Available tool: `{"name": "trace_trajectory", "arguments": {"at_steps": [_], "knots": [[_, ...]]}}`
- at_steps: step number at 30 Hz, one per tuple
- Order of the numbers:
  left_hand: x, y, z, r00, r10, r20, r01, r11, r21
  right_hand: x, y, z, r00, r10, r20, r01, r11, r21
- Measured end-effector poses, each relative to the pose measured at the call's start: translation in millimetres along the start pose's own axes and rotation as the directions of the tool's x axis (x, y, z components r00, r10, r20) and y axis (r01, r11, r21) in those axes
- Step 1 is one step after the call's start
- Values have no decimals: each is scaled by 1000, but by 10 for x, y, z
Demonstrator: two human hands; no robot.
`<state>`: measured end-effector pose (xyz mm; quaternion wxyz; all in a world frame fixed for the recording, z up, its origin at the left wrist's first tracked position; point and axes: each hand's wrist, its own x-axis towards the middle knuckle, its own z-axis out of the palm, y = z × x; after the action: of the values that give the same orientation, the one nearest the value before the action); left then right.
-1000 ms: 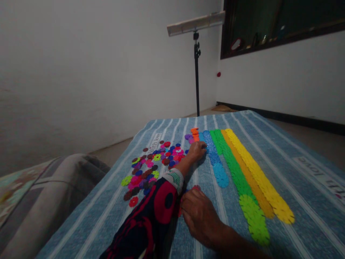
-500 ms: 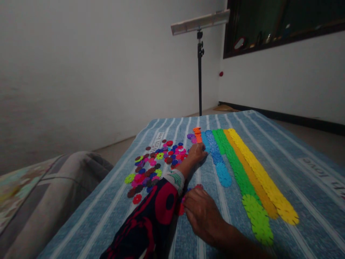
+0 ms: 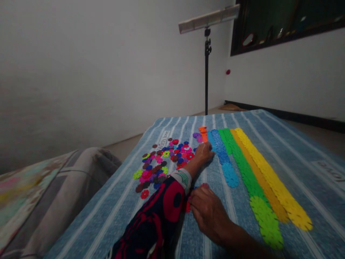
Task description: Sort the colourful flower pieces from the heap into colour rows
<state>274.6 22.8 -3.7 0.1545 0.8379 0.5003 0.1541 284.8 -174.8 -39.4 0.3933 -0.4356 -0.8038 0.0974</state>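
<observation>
My left hand (image 3: 205,153), in a patterned sleeve, reaches over the cloth with its fingers pinched together at a short row of light blue notched plastic discs (image 3: 211,137). What lies between its fingertips is hidden. Lower down, my right hand (image 3: 207,210) is closed, knuckles up, beside my left forearm. Red discs (image 3: 188,206) show at its fingertips, partly covered, and I cannot make out what it holds. A loose heap of mixed discs (image 3: 161,162) in pink, brown, blue, red and lime lies left of my left hand.
Long overlapping rows of yellow (image 3: 269,172), golden (image 3: 258,172), green (image 3: 248,172) and blue discs (image 3: 221,147) lie to the right. Orange discs (image 3: 204,133) and purple discs (image 3: 197,136) sit beyond my left hand. A striped cloth (image 3: 296,165) covers the table; a lamp stand (image 3: 206,79) rises behind.
The whole view has shifted, so everything appears a little farther right. Both hands keep nearly the same place and pose over the cloth.
</observation>
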Motion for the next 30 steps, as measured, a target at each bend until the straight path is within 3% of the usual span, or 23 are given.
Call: {"name": "trace_trajectory", "arguments": {"at_steps": [6,11,16,23,26,30], "knots": [[-65,-109,-138,999,46,7,-46,998,34,-16,22,19,1000,-9,8,9,1000,14],[-218,-422,-453,999,24,-46,-11,966,258,-15,17,17,1000,-14,11,14,1000,5],[-596,-685,-670,999,-12,36,-3,920,391,-17,24,21,1000,-27,-9,27,1000,8],[-1133,-957,-749,989,136,60,-147,954,261,-24,23,21,999,-33,-2,33,999,5],[-1161,-1069,-854,996,84,26,-87,959,269,-29,29,21,999,-40,2,40,999,-5],[-980,-1177,-943,998,57,-35,-43,951,306,-32,39,15,999,-50,5,50,999,-18]]}}
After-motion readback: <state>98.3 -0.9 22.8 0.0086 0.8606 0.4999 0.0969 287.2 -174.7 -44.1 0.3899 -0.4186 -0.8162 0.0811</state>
